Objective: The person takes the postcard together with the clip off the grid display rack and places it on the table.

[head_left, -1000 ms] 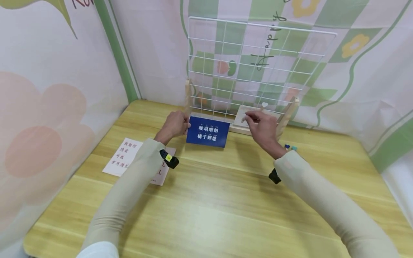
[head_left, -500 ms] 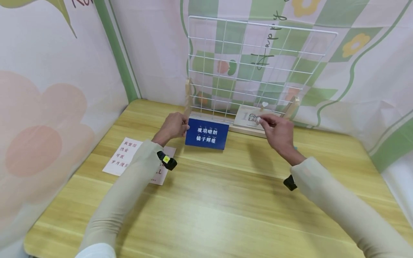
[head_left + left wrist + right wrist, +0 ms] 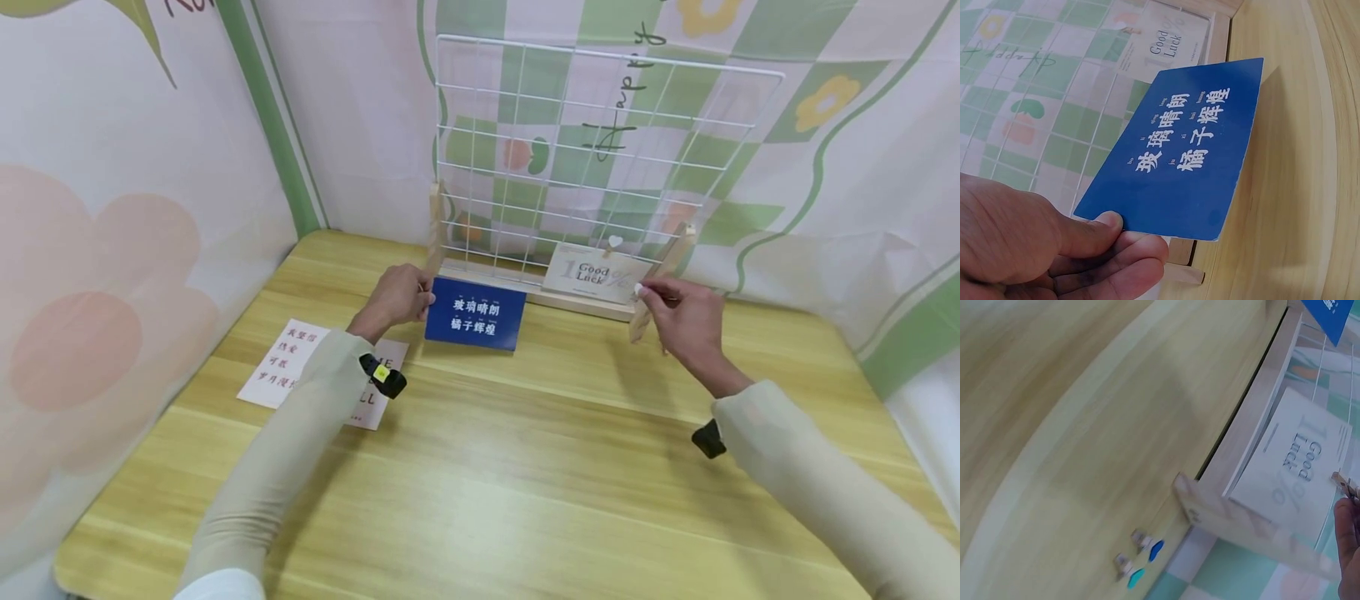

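My left hand (image 3: 397, 296) pinches the left edge of a blue card (image 3: 474, 312) with white Chinese writing and holds it upright just in front of a white wire grid panel (image 3: 592, 150). The left wrist view shows the thumb (image 3: 1094, 226) on the blue card's (image 3: 1185, 162) lower corner. A pale "Good Luck" card (image 3: 596, 273) hangs on the grid's bottom right under a heart clip (image 3: 615, 242). My right hand (image 3: 682, 317) hovers right of that card at the stand's wooden foot (image 3: 639, 325). Its fingers are curled, thumb against forefinger, with nothing plainly between them.
The grid stands in a wooden base (image 3: 540, 292) at the back of the yellow wooden table (image 3: 487, 467). White cards (image 3: 288, 362) with writing lie at the left. Two small clips, blue (image 3: 1156, 550) and teal (image 3: 1135, 577), lie by the stand's right foot. Fabric backdrops close in behind and on the left.
My right hand has left the "Good Luck" card and moved right to the stand's foot. The left hand and blue card have drifted slightly left and toward me.
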Demonstrator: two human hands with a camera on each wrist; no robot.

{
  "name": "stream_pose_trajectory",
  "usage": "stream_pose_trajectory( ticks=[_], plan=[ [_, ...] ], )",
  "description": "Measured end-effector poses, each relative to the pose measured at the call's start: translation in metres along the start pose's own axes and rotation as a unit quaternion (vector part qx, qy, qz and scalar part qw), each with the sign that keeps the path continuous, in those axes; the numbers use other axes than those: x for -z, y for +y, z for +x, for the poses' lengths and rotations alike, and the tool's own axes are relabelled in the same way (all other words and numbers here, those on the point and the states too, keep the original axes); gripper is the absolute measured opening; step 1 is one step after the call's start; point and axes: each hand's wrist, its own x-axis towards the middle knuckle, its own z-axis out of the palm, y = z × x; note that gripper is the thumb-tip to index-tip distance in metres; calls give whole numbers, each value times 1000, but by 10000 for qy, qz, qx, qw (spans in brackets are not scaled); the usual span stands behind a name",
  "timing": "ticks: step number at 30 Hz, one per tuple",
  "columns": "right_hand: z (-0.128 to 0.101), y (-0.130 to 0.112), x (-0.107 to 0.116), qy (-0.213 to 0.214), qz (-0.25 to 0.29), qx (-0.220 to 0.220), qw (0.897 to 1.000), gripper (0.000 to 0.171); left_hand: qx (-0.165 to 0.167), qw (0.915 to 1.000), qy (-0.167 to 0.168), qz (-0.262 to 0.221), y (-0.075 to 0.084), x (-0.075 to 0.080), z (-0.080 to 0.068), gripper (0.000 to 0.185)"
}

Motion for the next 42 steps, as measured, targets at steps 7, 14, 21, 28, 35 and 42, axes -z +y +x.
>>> stream_pose_trajectory(
  ticks=[7,14,21,28,35,42],
  plan=[
    [-7,17,12,48,-112,-92,9999,18,27,10000,-75,-50,-1,0,-3,17],
    [-15,36,22,36,-260,-203,9994,18,18,9998,-192,-87,-5,-3,-4,16],
    [-20,48,27,-66,-471,-394,9981,20,12,9998,-175,-70,-7,-6,-4,20],
    [-24,53,31,-194,-578,-518,9968,20,58,9998,-185,-20,-7,-7,-4,19],
    [-31,64,36,-180,-654,-421,9968,21,50,9997,-220,-2,-8,-8,-5,19],
    [-36,77,42,-149,-741,-444,9961,19,194,9992,-306,-142,-8,-8,-7,16]
  ],
)
